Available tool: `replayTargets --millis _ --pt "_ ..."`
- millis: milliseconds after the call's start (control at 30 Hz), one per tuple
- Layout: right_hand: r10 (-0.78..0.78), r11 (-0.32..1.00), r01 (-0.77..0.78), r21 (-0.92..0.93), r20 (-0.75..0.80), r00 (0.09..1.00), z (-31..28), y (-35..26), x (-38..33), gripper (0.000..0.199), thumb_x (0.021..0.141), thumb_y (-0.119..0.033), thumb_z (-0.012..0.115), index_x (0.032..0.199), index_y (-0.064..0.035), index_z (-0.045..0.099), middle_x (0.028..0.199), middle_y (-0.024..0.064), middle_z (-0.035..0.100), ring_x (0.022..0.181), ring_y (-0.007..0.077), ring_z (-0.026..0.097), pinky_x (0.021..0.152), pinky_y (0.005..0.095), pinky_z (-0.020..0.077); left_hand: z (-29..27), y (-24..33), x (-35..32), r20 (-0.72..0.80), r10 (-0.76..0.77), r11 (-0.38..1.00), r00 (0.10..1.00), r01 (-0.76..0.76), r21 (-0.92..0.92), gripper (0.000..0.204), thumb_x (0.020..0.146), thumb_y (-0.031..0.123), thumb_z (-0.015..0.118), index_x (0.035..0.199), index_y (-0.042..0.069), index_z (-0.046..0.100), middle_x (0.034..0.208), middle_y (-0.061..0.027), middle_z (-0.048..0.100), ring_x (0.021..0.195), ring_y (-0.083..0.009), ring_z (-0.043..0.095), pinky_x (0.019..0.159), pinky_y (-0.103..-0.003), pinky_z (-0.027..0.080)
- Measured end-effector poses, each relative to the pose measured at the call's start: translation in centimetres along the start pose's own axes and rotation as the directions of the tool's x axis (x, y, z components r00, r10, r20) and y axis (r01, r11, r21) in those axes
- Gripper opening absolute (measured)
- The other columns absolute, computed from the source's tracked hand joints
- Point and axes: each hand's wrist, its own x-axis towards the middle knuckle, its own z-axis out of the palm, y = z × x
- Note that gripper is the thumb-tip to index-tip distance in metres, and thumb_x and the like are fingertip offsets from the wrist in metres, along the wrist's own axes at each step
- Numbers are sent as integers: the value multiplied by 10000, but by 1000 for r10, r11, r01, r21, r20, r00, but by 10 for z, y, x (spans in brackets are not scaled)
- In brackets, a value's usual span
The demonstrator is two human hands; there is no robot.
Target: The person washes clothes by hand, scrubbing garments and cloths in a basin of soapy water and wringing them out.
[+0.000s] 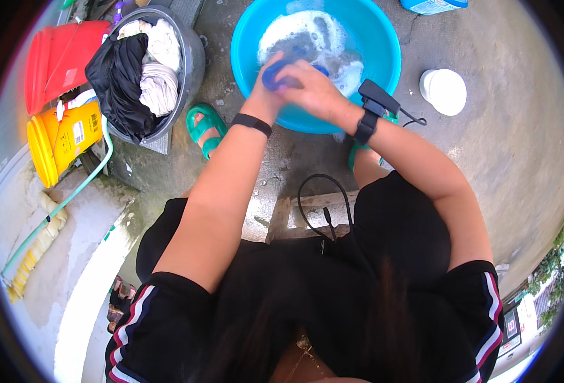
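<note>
Over the near part of a turquoise basin [393,60], my left hand [264,89] and my right hand [317,94] are pressed together. Between them is a bunched dark-blue item [272,75] that looks like cloth; motion blurs it, and its exact kind does not show. My left fingers are partly hidden behind the item, while my right fingers curl over it from above. White suds [317,29] float on the water in the basin, and more blue shows beside my right knuckles.
A grey tub [196,57] at the left holds black and white clothes [122,80]. Beside it are a red bucket [62,57], a yellow bucket [71,137] and a pale green hose [71,195]. A white container [445,92] stands right of the basin. A black cable [323,175] loops near my knees.
</note>
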Motion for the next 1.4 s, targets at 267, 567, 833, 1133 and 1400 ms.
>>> replayTargets --millis 267,567,833,1133,1400 --pt "57 959 -92 -268 -137 989 -11 -7 4 346 858 -432 536 813 -111 656 741 179 653 730 391 630 674 489 497 33 -15 -6 -113 301 947 947 -284 148 386 980 307 420 1205 16 535 1128 -170 616 993 -302 612 870 -431 509" --pt "205 830 -226 -510 -99 974 -43 95 34 335 858 -337 499 863 -49 669 899 204 664 882 391 622 796 513 479 11 -28 9 -334 538 715 774 -209 667 350 984 273 428 1153 8 581 1040 -109 643 910 -248 617 791 -433 488" --pt "73 728 -203 -655 -221 973 -41 112 39 579 805 -324 647 1334 -207 443 1264 233 467 1098 436 495 930 504 435 35 -29 -15 -195 723 277 663 -18 961 529 834 52 521 1331 -31 361 1186 -220 540 941 -267 593 788 -378 501" --pt "129 985 -130 113 15 991 -2 9 19 382 795 -374 616 1018 -64 606 983 222 633 900 376 605 776 425 477 23 6 -13 -201 43 996 979 -26 85 410 928 460 467 1122 109 555 1123 -151 607 1042 -303 593 900 -465 474" --pt "74 967 -105 -232 -140 987 -27 24 32 425 924 -401 440 877 -37 653 761 258 626 773 457 599 737 508 470 70 -16 -11 -345 395 856 852 -205 475 344 974 284 419 1083 -11 560 1022 -128 625 897 -230 626 787 -358 516"
